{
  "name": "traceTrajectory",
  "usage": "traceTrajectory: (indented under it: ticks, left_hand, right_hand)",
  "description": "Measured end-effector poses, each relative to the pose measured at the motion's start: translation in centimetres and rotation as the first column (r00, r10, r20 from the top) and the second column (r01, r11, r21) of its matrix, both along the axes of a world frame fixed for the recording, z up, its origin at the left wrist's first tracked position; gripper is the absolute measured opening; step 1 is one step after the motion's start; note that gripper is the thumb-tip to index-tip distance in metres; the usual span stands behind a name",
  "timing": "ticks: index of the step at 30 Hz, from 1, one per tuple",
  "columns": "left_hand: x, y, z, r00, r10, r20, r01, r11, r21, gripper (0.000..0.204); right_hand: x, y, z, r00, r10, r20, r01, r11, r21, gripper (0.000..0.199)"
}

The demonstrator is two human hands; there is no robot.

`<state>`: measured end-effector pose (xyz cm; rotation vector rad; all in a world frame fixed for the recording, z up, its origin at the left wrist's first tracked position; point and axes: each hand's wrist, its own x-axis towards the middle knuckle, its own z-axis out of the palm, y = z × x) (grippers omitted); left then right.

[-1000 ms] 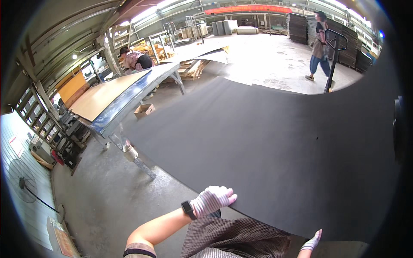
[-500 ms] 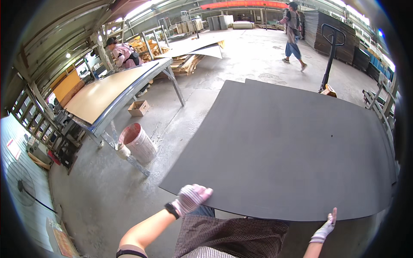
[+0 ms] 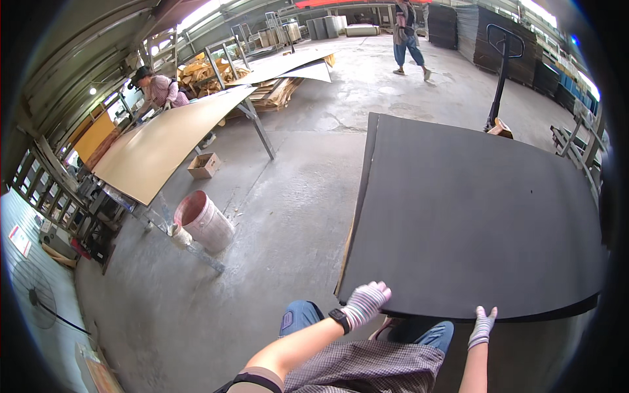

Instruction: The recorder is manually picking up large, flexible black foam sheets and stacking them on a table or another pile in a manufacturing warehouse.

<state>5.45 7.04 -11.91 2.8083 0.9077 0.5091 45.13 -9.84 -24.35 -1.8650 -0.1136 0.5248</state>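
A large, thin dark grey board (image 3: 472, 209) lies nearly flat in front of me, on top of a stack of like boards. My left hand (image 3: 364, 304), in a striped work glove with a black watch at the wrist, grips the board's near left corner. My right hand (image 3: 482, 326), also gloved, holds the near edge further right, fingers up over the rim. The board's far end reaches toward a pallet jack (image 3: 499, 78).
A pink bucket (image 3: 204, 221) stands on the concrete floor to the left, beside a long table carrying a tan sheet (image 3: 164, 141). A person (image 3: 157, 88) works behind that table. Another person (image 3: 409, 36) walks at the back. A small cardboard box (image 3: 203, 165) sits on the floor.
The dark board has come down from filling the view to lying lower and to my right. My hands followed its near edge rightward. The far person walked left.
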Motion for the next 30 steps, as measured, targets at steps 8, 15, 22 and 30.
traceTrajectory:
  ticks: [8,15,22,30]
  left_hand:
    - [-25.9,5.4,-9.0,0.282,0.833,0.476,0.035,0.487,-0.873,0.057]
    - [-51.4,14.0,1.6,-0.661,0.565,0.494,0.092,0.714,-0.694,0.11]
    - [-47.5,18.2,-0.8,-0.318,0.754,0.575,-0.352,0.469,-0.81,0.065]
    - [-42.9,3.9,-9.7,-0.182,0.824,0.536,-0.345,0.457,-0.82,0.059]
  right_hand:
    - [0.7,0.6,-3.6,0.995,0.091,0.036,-0.088,0.992,-0.087,0.081]
    - [1.4,-1.9,-4.8,0.934,0.047,0.355,0.118,0.896,-0.429,0.071]
    - [-6.9,-1.7,-1.2,0.913,-0.058,0.403,0.102,0.991,-0.087,0.063]
    - [-13.5,-0.6,2.3,0.658,0.181,0.731,-0.002,0.971,-0.239,0.051]
